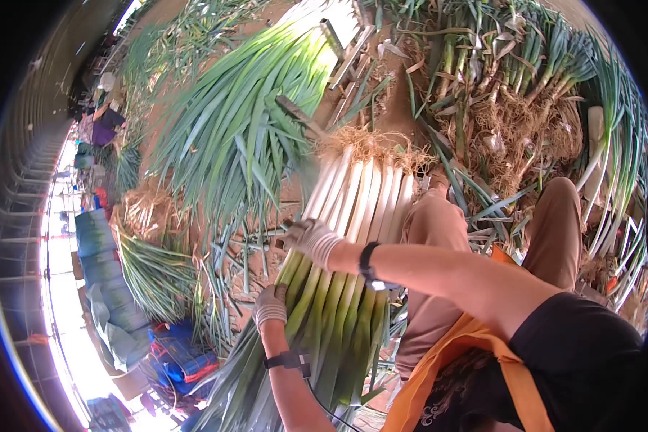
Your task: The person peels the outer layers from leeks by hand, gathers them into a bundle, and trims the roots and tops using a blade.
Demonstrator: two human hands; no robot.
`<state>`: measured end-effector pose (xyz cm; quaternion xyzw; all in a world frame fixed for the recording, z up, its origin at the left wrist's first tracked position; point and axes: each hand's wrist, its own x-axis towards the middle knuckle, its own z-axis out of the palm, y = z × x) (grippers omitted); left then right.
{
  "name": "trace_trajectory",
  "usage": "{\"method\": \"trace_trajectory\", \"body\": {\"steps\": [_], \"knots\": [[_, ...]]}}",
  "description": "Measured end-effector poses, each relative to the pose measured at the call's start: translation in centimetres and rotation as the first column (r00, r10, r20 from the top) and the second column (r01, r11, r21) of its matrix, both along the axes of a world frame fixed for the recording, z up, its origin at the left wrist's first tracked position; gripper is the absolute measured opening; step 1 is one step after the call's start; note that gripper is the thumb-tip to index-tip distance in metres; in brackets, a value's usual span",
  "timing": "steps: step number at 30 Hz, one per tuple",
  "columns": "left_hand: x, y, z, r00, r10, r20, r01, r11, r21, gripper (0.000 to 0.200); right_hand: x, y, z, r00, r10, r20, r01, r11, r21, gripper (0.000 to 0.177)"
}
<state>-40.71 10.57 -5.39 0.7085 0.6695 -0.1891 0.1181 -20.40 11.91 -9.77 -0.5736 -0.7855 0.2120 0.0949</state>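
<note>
Several leeks (353,209) lie side by side in a bundle, with white stems and brown roots at the top and green leaves running down toward the bottom. My right hand (311,241), in a pale glove with a dark fingertip area, is over the left side of the white stems; its fingers are blurred. Lower down, my left hand (271,304), also gloved, is closed around the left edge of the green part. Some of its fingers are hidden against the leeks.
Loose leek leaves (241,122) spread at the upper left, beside a metal bar (300,115). Rooted leeks (511,129) are piled at the upper right. Another bunch (155,277) and a blue bag (180,353) lie left. A person (104,126) is far left. My knees flank the right side.
</note>
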Motion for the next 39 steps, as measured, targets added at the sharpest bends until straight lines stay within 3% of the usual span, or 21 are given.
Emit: {"method": "trace_trajectory", "body": {"steps": [4, 7, 8, 11, 15, 17, 20, 21, 22, 24, 25, 27, 28, 31, 32, 35, 36, 38, 39], "knots": [[0.3, 0.3, -0.3, 0.993, -0.03, -0.11, 0.023, 0.998, -0.063, 0.045, -1.9, 0.1, -3.8, 0.995, -0.084, -0.057, 0.096, 0.956, 0.275, 0.044], [1.8, -1.3, -0.5, 0.989, 0.056, -0.137, -0.051, 0.998, 0.038, 0.044, -2.2, 0.2, -5.1, 0.99, -0.09, -0.104, 0.118, 0.944, 0.308, 0.04], [2.2, -1.4, -1.0, 0.988, 0.047, -0.146, -0.034, 0.996, 0.086, 0.043, -2.0, 0.3, -5.3, 0.975, -0.073, -0.209, 0.147, 0.919, 0.365, 0.035], [2.5, -2.5, -1.3, 0.979, 0.042, -0.201, 0.004, 0.974, 0.225, 0.039, -2.1, 0.2, -4.6, 0.995, -0.096, -0.032, 0.102, 0.935, 0.341, 0.033], [2.3, -2.7, -1.4, 0.976, 0.011, -0.216, 0.049, 0.962, 0.27, 0.035, -0.6, 2.3, -4.9, 0.984, 0.105, -0.142, -0.104, 0.995, 0.013, 0.049], [2.1, -2.8, -1.5, 0.974, -0.02, -0.227, 0.087, 0.953, 0.29, 0.034, 1.5, 3.1, -5.9, 0.989, -0.082, -0.121, 0.105, 0.975, 0.198, 0.042], [2.1, -2.6, -1.6, 0.974, -0.02, -0.224, 0.081, 0.96, 0.268, 0.033, 9.4, 7.5, -1.6, 0.968, -0.11, 0.224, 0.136, 0.985, -0.103, 0.057], [2.1, -2.6, -1.5, 0.974, -0.013, -0.227, 0.074, 0.962, 0.261, 0.033, 11.4, 8.6, -4.6, 0.967, -0.196, 0.16, 0.164, 0.968, 0.191, 0.051], [2.2, -2.7, -1.3, 0.973, -0.009, -0.231, 0.07, 0.964, 0.256, 0.033, 12.7, 9.6, -5.0, 0.944, -0.261, 0.203, 0.209, 0.947, 0.243, 0.049], [2.2, -2.4, -1.6, 0.972, -0.002, -0.234, 0.063, 0.965, 0.255, 0.032, 14.7, 9.9, -7.4, 0.945, -0.208, 0.251, 0.107, 0.925, 0.364, 0.045], [2.3, -2.5, -1.6, 0.975, -0.014, -0.222, 0.075, 0.96, 0.27, 0.031, 15.1, 9.9, -8.7, 0.947, -0.173, 0.271, 0.047, 0.909, 0.414, 0.044], [2.4, -2.6, -1.3, 0.976, -0.021, -0.215, 0.085, 0.952, 0.293, 0.029, 14.9, 10.4, -10.8, 0.962, -0.265, 0.068, 0.199, 0.849, 0.49, 0.036], [2.5, -2.3, -1.2, 0.974, -0.02, -0.225, 0.083, 0.959, 0.272, 0.028, 14.9, 10.1, -10.2, 0.946, -0.272, 0.177, 0.163, 0.869, 0.467, 0.032], [1.7, -2.0, -2.1, 0.984, -0.026, -0.179, 0.074, 0.962, 0.263, 0.027, 15.1, 10.4, -9.6, 0.957, -0.24, 0.164, 0.133, 0.864, 0.485, 0.032], [1.5, -2.0, -2.2, 0.988, -0.041, -0.148, 0.08, 0.96, 0.269, 0.027, 15.3, 10.3, -9.3, 0.969, -0.216, 0.12, 0.151, 0.903, 0.403, 0.035], [1.4, -2.0, -1.6, 0.991, -0.108, -0.079, 0.127, 0.943, 0.307, 0.029, 14.8, 9.8, -8.0, 0.965, -0.202, 0.169, 0.122, 0.911, 0.394, 0.036], [1.2, -2.0, -1.4, 0.993, -0.108, -0.054, 0.118, 0.958, 0.26, 0.031, 13.0, 9.5, -6.5, 0.955, -0.132, 0.265, 0.078, 0.976, 0.205, 0.034], [1.0, -1.3, -1.0, 0.994, -0.108, 0.002, 0.106, 0.979, 0.172, 0.036, 9.1, 7.9, -2.3, 0.981, 0.088, 0.171, -0.04, 0.963, -0.268, 0.026], [1.2, -1.3, -0.5, 0.995, -0.103, -0.013, 0.104, 0.984, 0.144, 0.04, 7.6, 5.4, 0.8, 0.971, -0.174, -0.166, 0.065, 0.855, -0.515, 0.017]]}}
